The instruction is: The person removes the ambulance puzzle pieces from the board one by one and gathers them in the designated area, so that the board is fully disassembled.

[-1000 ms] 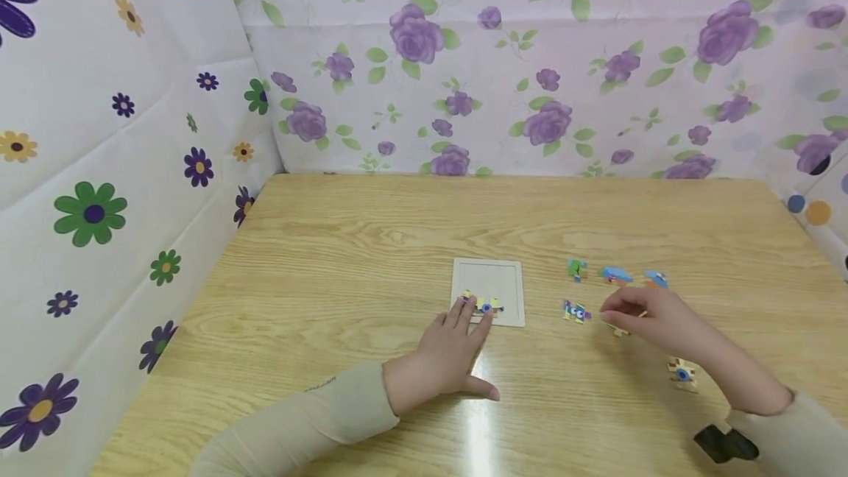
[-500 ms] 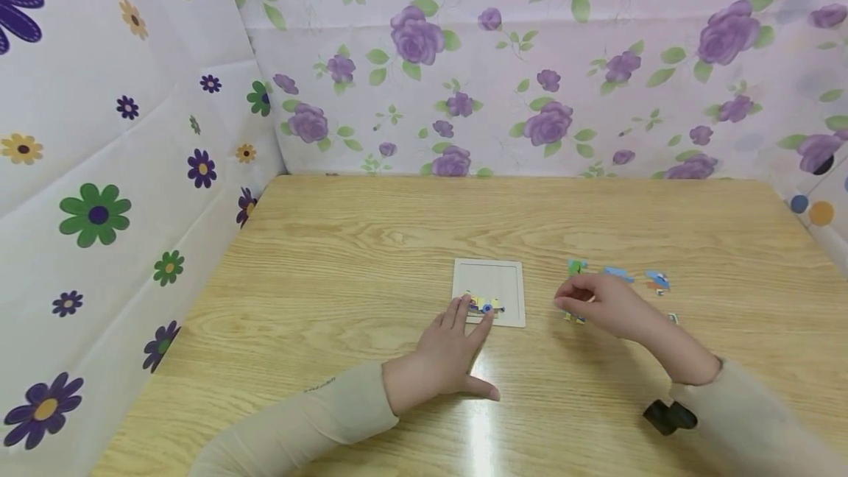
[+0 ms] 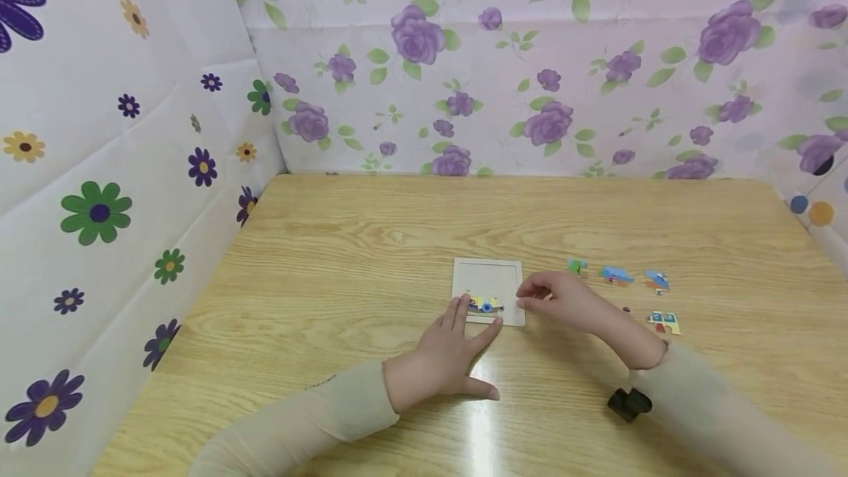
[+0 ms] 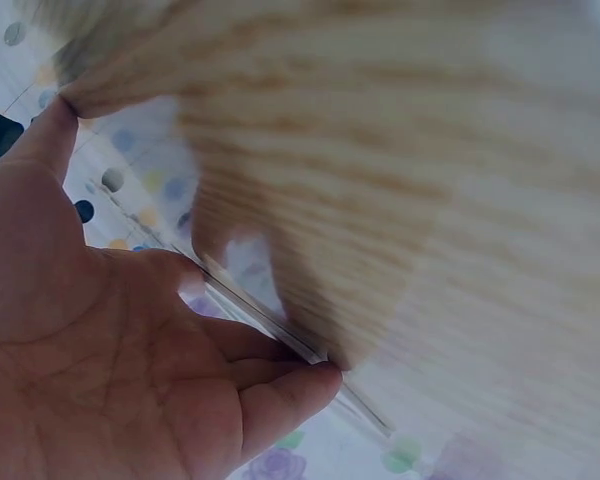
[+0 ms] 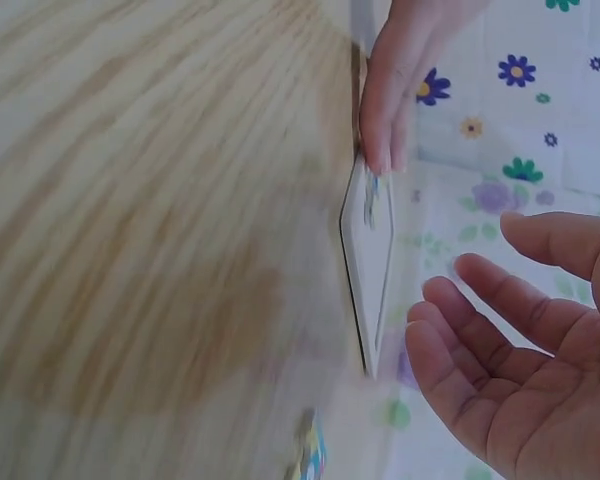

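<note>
My left hand lies over the lower left edge of a pale square puzzle tray, its fingers spread. Yellow jigsaw pieces, one with a blue round print, sit along the tray's bottom, partly hidden by those fingers. In the left wrist view, fingertips touch the tray's thin edge. My right hand hovers at the tray's right edge, with thumb and index finger a little apart. The right wrist view shows that hand with loosely bent fingers and no piece between them.
Loose jigsaw pieces lie to the right: a green one, two blue-and-orange ones and a cream one with window-like prints. The right forearm covers some of the wooden table. Flowered cloth hangs along the back and left.
My right hand has travelled left from the loose pieces to the tray's right edge, uncovering the cream piece. The left index finger has shifted slightly down and right; that hand otherwise stays put.
</note>
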The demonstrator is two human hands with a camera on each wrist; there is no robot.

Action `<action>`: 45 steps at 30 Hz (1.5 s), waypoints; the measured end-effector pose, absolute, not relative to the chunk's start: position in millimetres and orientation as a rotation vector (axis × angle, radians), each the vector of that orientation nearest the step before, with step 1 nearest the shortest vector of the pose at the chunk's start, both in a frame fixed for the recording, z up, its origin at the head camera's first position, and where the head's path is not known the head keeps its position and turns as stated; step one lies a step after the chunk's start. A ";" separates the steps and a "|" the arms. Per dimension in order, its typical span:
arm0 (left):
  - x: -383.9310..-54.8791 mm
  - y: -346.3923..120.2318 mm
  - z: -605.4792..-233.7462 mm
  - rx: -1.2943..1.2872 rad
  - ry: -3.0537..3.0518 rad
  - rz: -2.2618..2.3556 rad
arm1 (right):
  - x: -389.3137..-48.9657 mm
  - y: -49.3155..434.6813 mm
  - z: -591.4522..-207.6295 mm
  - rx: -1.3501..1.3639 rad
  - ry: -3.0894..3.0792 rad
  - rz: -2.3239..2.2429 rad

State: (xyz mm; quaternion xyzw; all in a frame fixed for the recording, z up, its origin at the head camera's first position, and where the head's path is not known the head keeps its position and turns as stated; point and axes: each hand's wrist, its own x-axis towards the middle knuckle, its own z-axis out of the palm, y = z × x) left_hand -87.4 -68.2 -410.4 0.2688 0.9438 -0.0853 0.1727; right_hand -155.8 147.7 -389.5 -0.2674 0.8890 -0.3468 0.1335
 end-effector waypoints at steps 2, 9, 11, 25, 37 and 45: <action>-87.9 -68.4 -410.5 0.767 2.670 -0.243 | -157.0 142.0 -391.8 -0.784 2.570 -1.012; -87.8 -68.5 -410.1 0.768 2.661 -0.259 | -160.7 127.1 -401.8 -0.801 2.519 -1.012; -87.6 -68.1 -409.8 0.768 2.659 -0.255 | -161.7 123.9 -403.8 -0.814 2.507 -1.014; -87.5 -66.2 -408.4 0.759 2.650 -0.304 | -163.6 113.3 -406.5 -0.784 2.522 -0.981; -87.8 -65.6 -408.2 0.756 2.654 -0.330 | -165.3 109.4 -405.6 -0.685 2.547 -1.001; -86.9 -63.7 -405.9 0.748 2.648 -0.348 | -171.5 103.7 -409.0 -0.619 2.557 -1.076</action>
